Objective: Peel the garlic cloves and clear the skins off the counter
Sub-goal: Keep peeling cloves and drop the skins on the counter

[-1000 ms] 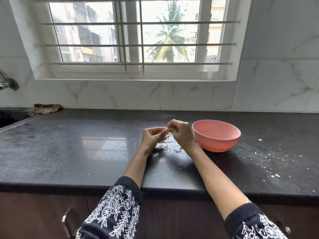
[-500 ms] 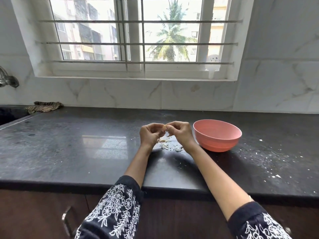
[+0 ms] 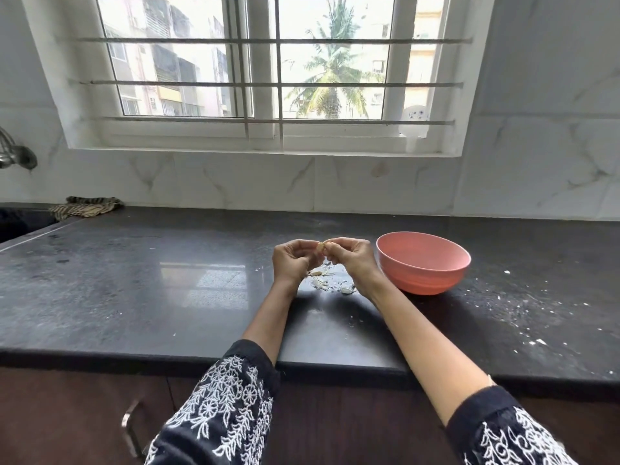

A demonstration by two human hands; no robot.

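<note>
A small pale garlic clove (image 3: 322, 246) is pinched between the fingertips of both hands, a little above the black counter (image 3: 167, 283). My left hand (image 3: 291, 261) grips it from the left, my right hand (image 3: 352, 260) from the right. Under the hands lies a loose heap of white garlic skins (image 3: 330, 280), and I cannot tell whether cloves lie among them. A pink bowl (image 3: 423, 261) stands just right of my right hand; its inside is mostly hidden from here.
White flecks (image 3: 523, 303) are scattered over the counter right of the bowl. A striped cloth (image 3: 85, 207) lies at the back left beside the sink (image 3: 16, 223), with a tap (image 3: 15, 154) above. The counter's front edge runs just below my forearms.
Both hands have risen slightly and stay together on the clove, fingers shifting around it. The bowl and the skins have not moved.
</note>
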